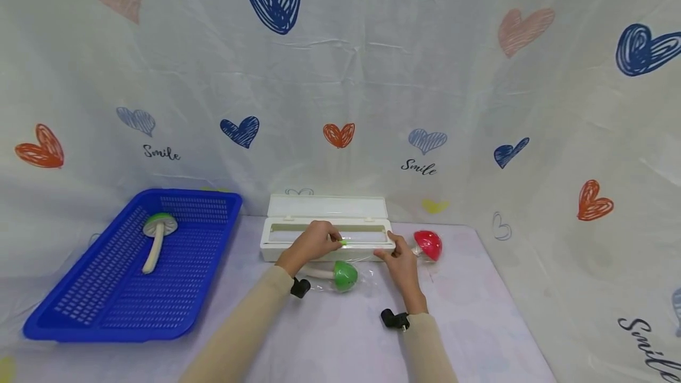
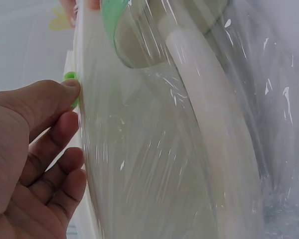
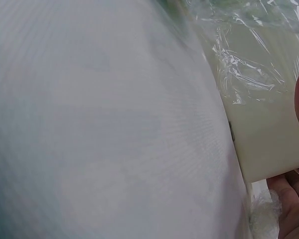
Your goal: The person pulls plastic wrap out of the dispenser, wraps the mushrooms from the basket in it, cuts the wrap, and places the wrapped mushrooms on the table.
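Observation:
A white cling film dispenser box (image 1: 271,251) lies at the back of the table, its lid (image 1: 327,205) raised. My left hand (image 1: 315,242) reaches over the box's front edge, thumb and fingers pinching the small green slide cutter (image 2: 70,75). Clear film hangs down the front and over a green-capped toy mushroom (image 1: 346,276) with a white stem, which lies before the box. At the right end, my right hand (image 1: 402,262) grips the box's corner, thumb on the front and fingers round the end. Part of that hand (image 3: 291,204) shows in the right wrist view.
A red-capped mushroom (image 1: 428,245) in film lies just right of the box, close to my right hand. To the left stands a blue plastic basket (image 1: 114,334) holding another green-capped mushroom (image 1: 159,224). A heart-printed curtain (image 1: 340,75) hangs behind the table.

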Demonstrator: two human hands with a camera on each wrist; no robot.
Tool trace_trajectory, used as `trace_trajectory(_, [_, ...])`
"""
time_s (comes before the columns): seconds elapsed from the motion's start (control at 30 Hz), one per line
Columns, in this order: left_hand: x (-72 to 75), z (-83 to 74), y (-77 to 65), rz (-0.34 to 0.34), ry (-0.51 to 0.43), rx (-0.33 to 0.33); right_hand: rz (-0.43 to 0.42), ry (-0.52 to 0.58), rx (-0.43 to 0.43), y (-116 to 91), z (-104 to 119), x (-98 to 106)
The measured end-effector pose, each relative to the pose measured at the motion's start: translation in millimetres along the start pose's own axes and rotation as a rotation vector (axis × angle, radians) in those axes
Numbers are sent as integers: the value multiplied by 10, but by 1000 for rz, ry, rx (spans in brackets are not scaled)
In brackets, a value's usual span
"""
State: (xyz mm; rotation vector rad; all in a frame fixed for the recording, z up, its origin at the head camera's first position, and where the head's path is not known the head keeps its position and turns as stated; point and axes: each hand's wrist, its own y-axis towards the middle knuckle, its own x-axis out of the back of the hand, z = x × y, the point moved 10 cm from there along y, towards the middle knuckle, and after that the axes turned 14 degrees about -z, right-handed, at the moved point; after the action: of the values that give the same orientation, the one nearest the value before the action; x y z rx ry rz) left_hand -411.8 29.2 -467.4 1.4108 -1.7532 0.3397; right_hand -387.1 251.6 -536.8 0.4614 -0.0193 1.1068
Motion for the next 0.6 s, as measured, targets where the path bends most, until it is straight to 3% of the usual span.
trace_trajectory(0.6, [93,141,-45,1,32,-36,16,49,-17,7,-31,-17])
